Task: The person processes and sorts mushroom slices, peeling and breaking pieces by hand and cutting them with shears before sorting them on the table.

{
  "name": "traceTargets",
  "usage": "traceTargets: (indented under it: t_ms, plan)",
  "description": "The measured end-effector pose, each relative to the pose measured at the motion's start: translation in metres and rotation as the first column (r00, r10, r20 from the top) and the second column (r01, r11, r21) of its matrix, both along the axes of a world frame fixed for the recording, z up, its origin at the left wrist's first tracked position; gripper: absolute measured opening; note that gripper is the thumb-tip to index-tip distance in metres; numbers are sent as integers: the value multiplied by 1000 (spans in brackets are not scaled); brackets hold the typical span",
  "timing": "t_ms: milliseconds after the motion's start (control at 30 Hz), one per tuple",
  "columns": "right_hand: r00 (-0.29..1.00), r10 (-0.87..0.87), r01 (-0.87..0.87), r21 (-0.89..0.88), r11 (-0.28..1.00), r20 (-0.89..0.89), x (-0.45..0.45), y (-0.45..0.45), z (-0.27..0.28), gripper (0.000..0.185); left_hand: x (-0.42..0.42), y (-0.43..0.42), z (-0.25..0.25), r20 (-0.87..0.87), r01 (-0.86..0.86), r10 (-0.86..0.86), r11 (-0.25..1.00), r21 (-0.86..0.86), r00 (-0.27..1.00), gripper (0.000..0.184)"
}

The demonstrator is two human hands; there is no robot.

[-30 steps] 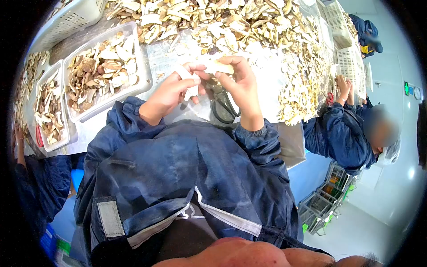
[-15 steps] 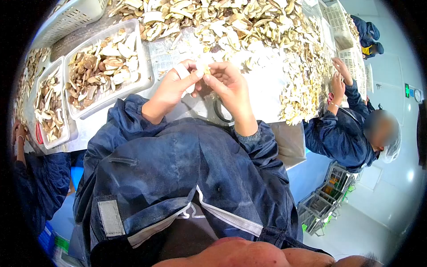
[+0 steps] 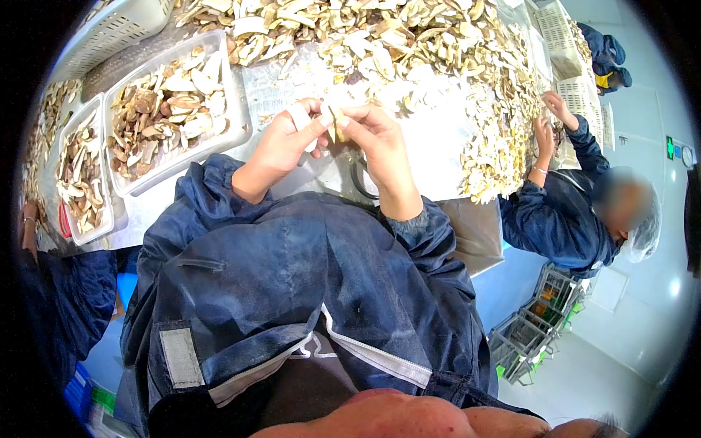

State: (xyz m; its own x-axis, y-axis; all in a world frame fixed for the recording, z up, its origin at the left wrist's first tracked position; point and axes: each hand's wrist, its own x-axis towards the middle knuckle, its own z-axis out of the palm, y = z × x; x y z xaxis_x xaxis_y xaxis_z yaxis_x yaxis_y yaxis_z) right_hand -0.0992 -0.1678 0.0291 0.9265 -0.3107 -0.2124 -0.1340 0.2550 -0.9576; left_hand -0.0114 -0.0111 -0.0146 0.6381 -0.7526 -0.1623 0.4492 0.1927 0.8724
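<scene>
My left hand (image 3: 281, 148) and my right hand (image 3: 380, 146) meet over the table's near side, fingertips pinched together. Between them is a mushroom slice (image 3: 333, 123), pale with a darker edge, upright and gripped from both sides. A white strip (image 3: 299, 117) shows along the fingers of my left hand; what it is I cannot make out. Beside my right wrist lies a dark curved loop (image 3: 359, 181), partly hidden by the hand. Just beyond my hands spreads a big heap of dried-looking mushroom slices (image 3: 394, 44).
To the left stand a large clear tray (image 3: 239, 109) and a narrower tray (image 3: 109, 212), both holding mushroom slices. White baskets (image 3: 135, 33) stand at the table's far left and far right. A co-worker (image 3: 562, 212) works at the right; another person's sleeve (image 3: 62, 299) shows at left.
The mushroom slice between my fingers has turned and now shows its dark edge. My right hand has shifted slightly. The co-worker at the right has moved their hands apart.
</scene>
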Motion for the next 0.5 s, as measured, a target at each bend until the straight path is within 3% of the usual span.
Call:
traceTargets:
  t_ms: [100,200,300,400,433,500]
  plan:
    - [1000,17,-17,3,1000,-9,-1,-1,3,15,1,0,1,13,5,-5,1000,13,1000,24]
    - [1000,-19,19,63,998,-1,-2,-5,-4,17,4,-1,5,-92,49,-51,999,-23,994,23]
    - [998,-57,57,6,998,-7,-9,-18,-4,20,4,1,11,-132,67,-75,996,-67,988,22]
    - [991,-131,134,-263,956,29,-24,-37,0,21,6,1,9,-202,68,-104,982,-176,974,23]
    - [989,-128,79,-490,868,-67,-32,-48,5,22,5,2,10,-269,62,-105,984,-165,958,26]
    - [972,-236,130,-796,592,-17,-40,-67,8,23,5,1,10,-303,81,-141,976,-204,943,27]
